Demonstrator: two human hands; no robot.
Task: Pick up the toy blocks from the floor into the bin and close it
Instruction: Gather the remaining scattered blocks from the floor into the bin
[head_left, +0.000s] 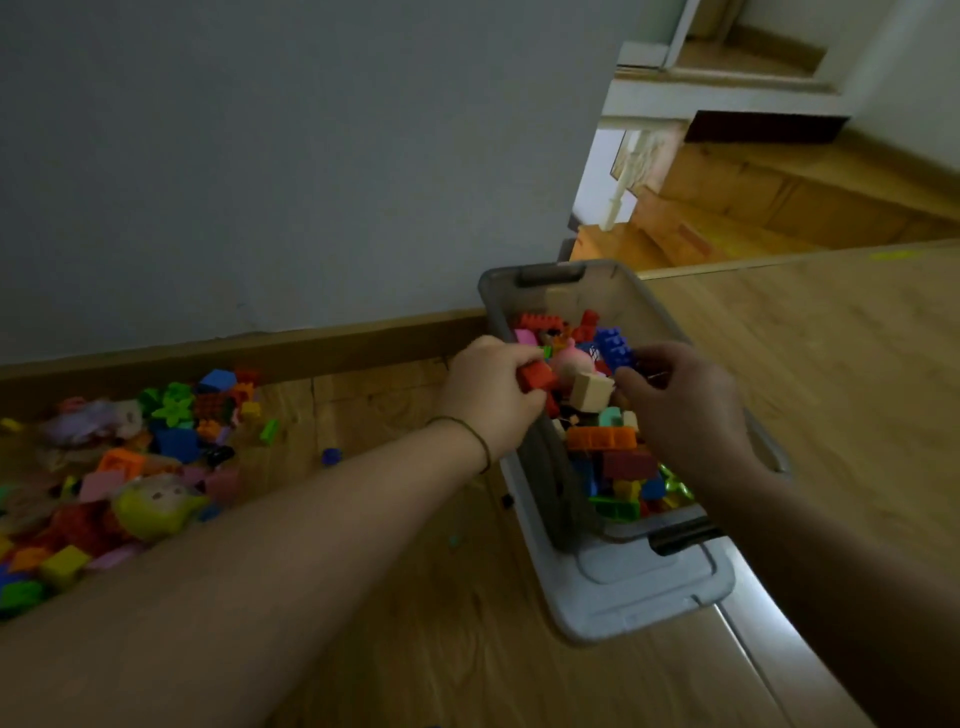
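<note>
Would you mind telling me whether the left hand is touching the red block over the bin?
Touching. In the head view, the left hand grips the red block between fingers and thumb, just above the bin.

A plain pale grey wall fills the upper left, met at its foot by a brown wooden skirting board. The floor is light wood planking with visible grain. Past the wall's corner, at upper right, wooden stair steps show beside a white turned baluster. The light is dim.
</note>
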